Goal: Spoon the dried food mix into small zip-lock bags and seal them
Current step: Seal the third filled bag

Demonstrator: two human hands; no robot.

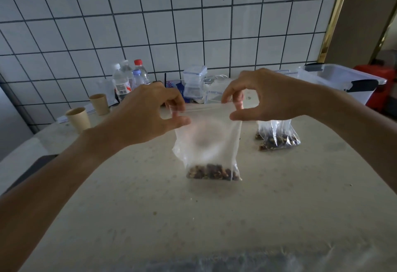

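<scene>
At far left, cups: two paper cups [78,119] standing on the table [133,196].
Bottles: a cluster [129,78] at the wall, upper left of centre.
Left hand [146,110]: thumb and fingers pinch the bag's top left corner.
Bag [207,143]: centre frame, hanging upright above the table, dried mix [212,172] at its bottom.
Right hand [260,95]: fingers pinch the top right corner at the zip strip.
Filled bags [277,136]: lying on the table, right of centre.
Bin [341,83]: clear, far right.
</scene>
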